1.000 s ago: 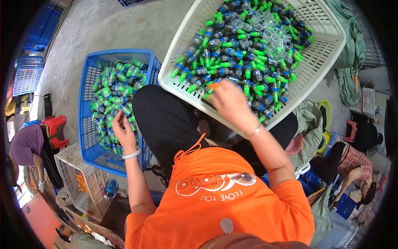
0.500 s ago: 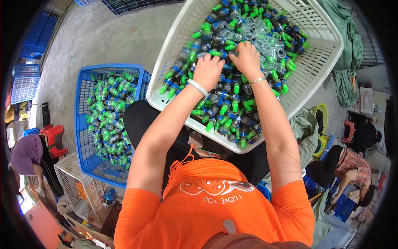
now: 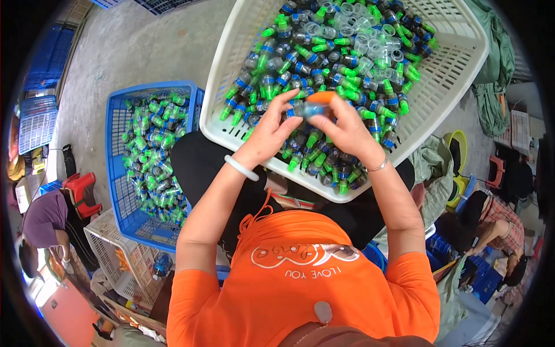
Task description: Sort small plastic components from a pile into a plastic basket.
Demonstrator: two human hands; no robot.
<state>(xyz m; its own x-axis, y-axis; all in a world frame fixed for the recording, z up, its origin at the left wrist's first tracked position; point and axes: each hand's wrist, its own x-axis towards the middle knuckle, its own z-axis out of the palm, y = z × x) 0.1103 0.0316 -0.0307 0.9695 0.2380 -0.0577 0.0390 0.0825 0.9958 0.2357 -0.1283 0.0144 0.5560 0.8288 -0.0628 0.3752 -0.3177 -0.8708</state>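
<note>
Over the near part of a white slatted basket (image 3: 480, 43), both my hands hold a small bottle with a blue band (image 3: 313, 110), blurred by motion. My left hand (image 3: 270, 128) pinches its left end between thumb and fingers. The right end is in the grip of my right hand (image 3: 351, 132), which has an orange cover (image 3: 325, 97) on a fingertip. Below and around them lie many small dark bottles with green tops and blue bands (image 3: 315, 156). Clear plastic caps (image 3: 370, 46) are heaped among the bottles toward the far side.
To the left stands a blue basket (image 3: 111, 168) filled with similar green-topped bottles. A pale crate (image 3: 107, 231) is at lower left. Green sacking (image 3: 430, 168) lies right of the white basket. Two other people bend over work, one far left (image 3: 46, 217), one far right (image 3: 500, 222).
Both hands have drawn back toward me from the pile and come together, with a small bottle now between them. The view has shifted slightly.
</note>
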